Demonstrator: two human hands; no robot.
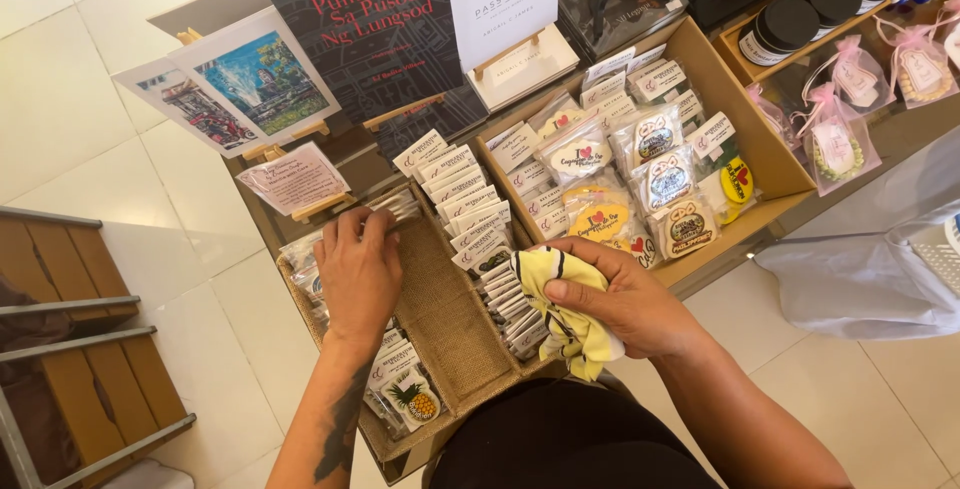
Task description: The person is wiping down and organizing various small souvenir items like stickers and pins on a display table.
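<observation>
Two things are in hand: a yellow cloth (572,311), bunched in the right hand (622,301), and a row of small packets (392,207) under the fingertips of the left hand (358,274). The cloth sits at the near edge of the burlap-lined tray (447,319), just beside a second row of white-carded packets (482,239) standing on edge.

That standing row looks loose, so a sweep of the cloth against it could tip the cards like dominoes or knock some out over the tray's front rim. The left fingers, pushing on the far packets, could likewise shove them askew.

Right hand: fingers curled tight around the cloth, thumb on top, wrist bent inward. Left hand: palm down, fingers together and hooked over the packets, tattooed forearm reaching straight forward. A cardboard box (762,154) of round stickers lies to the right, touching the tray.
</observation>
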